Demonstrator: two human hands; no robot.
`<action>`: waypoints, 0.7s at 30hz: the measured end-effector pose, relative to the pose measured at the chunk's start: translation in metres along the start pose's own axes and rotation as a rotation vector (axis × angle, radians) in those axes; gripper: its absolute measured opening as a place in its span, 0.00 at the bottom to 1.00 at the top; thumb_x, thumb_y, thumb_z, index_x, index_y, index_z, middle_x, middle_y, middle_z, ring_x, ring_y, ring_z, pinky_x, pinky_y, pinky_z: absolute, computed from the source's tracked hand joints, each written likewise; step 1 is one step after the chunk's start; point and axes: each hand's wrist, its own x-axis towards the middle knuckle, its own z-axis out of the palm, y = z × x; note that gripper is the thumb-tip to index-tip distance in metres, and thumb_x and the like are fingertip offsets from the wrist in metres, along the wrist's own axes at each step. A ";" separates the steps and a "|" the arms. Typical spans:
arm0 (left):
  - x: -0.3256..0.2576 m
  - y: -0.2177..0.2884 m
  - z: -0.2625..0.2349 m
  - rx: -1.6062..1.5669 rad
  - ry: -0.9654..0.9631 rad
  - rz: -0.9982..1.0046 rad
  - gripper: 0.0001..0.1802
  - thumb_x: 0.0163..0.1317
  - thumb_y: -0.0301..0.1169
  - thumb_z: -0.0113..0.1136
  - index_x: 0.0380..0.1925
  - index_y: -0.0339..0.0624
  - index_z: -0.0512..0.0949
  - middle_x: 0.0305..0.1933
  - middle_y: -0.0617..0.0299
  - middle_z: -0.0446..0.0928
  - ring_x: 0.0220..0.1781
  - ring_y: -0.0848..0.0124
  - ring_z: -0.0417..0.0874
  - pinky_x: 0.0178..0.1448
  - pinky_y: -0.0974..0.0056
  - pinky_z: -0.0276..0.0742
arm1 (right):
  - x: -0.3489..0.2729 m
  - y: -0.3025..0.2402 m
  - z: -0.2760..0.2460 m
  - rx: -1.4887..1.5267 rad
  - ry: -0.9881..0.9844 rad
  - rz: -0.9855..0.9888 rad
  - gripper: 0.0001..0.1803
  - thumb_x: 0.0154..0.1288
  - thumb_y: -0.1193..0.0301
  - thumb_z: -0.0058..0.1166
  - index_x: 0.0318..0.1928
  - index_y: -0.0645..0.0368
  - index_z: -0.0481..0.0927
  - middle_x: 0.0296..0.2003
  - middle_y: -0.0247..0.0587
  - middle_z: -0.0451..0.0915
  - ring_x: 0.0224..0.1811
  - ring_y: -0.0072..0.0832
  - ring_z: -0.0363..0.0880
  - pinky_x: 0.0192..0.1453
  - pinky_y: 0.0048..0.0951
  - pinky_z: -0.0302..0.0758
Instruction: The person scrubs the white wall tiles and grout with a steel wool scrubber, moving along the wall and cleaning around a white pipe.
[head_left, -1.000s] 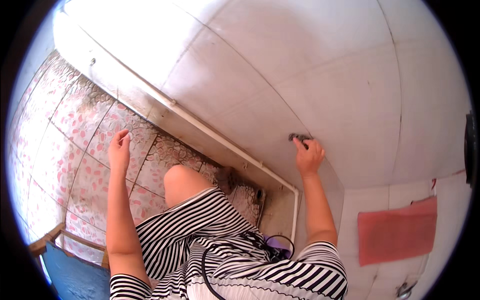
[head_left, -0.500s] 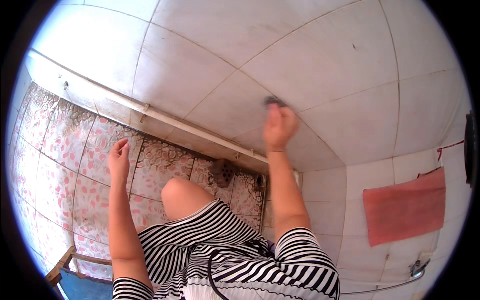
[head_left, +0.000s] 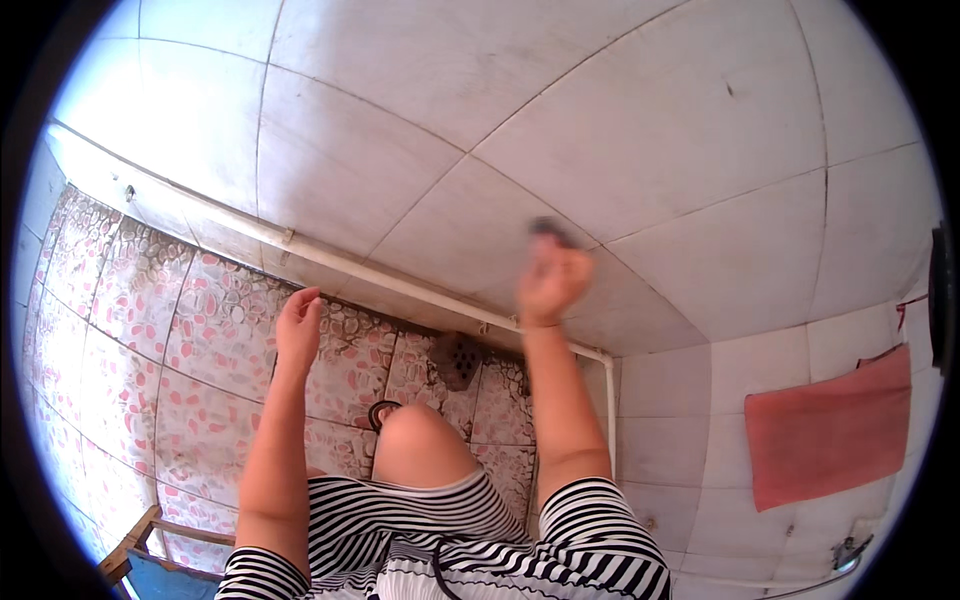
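My right hand (head_left: 554, 285) is closed round a small dark scrubber (head_left: 548, 232) and holds it at the white tiled wall (head_left: 400, 110), near a grout line. Motion smears both the hand and the scrubber, so its exact kind is unclear. Out to the left, my left hand (head_left: 299, 325) hangs in the air above the patterned floor, below the white pipe (head_left: 370, 273). Its fingers are loosely bent with nothing between them.
The pipe runs low along the wall and turns at a corner. On the floor beside it stands a brick with holes (head_left: 458, 362). A red cloth (head_left: 830, 430) hangs on the right wall. A wooden-framed blue seat (head_left: 170, 577) is at lower left.
My right hand and the scrubber sit slightly lower in the picture. My left hand has shifted right and a little down. The whole view has also moved a little, and my foot now shows.
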 end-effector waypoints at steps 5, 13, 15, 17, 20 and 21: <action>-0.001 -0.010 0.029 0.088 0.049 0.041 0.13 0.59 0.30 0.54 0.43 0.38 0.76 0.39 0.63 0.76 0.37 0.75 0.75 0.43 0.70 0.70 | -0.004 0.005 0.002 -0.039 -0.340 -0.426 0.12 0.51 0.80 0.59 0.38 0.55 0.80 0.22 0.29 0.66 0.25 0.23 0.65 0.25 0.22 0.63; -0.005 0.001 0.053 0.083 0.117 0.255 0.11 0.59 0.27 0.53 0.42 0.39 0.74 0.52 0.54 0.67 0.39 0.69 0.76 0.45 0.67 0.74 | -0.010 -0.013 0.029 0.016 -0.313 -0.320 0.11 0.47 0.73 0.64 0.34 0.46 0.82 0.20 0.26 0.65 0.23 0.25 0.65 0.25 0.29 0.61; -0.003 -0.012 0.041 0.137 0.116 0.175 0.11 0.59 0.27 0.52 0.43 0.39 0.74 0.52 0.55 0.66 0.40 0.70 0.75 0.46 0.68 0.73 | -0.002 -0.025 0.028 -0.015 -0.444 -0.558 0.09 0.44 0.70 0.64 0.29 0.44 0.81 0.22 0.24 0.66 0.22 0.24 0.65 0.22 0.33 0.58; -0.005 0.000 0.036 0.106 0.123 0.169 0.12 0.59 0.27 0.52 0.43 0.39 0.74 0.52 0.55 0.66 0.40 0.70 0.75 0.46 0.68 0.73 | 0.033 0.006 -0.001 -0.126 -0.336 -0.434 0.15 0.44 0.72 0.62 0.36 0.42 0.82 0.21 0.24 0.64 0.22 0.24 0.65 0.23 0.29 0.60; -0.003 0.009 0.032 0.106 0.149 0.146 0.12 0.59 0.28 0.53 0.43 0.39 0.74 0.52 0.56 0.66 0.40 0.71 0.75 0.46 0.68 0.72 | 0.038 0.016 -0.003 -0.195 -0.245 -0.279 0.17 0.44 0.74 0.61 0.37 0.41 0.82 0.21 0.24 0.64 0.21 0.23 0.65 0.24 0.27 0.61; -0.003 0.009 0.031 0.136 0.163 0.113 0.12 0.59 0.28 0.53 0.43 0.39 0.74 0.52 0.57 0.66 0.40 0.71 0.75 0.46 0.69 0.72 | 0.032 0.010 0.003 -0.162 -0.180 -0.230 0.17 0.45 0.75 0.61 0.38 0.41 0.82 0.21 0.24 0.65 0.21 0.23 0.65 0.24 0.27 0.61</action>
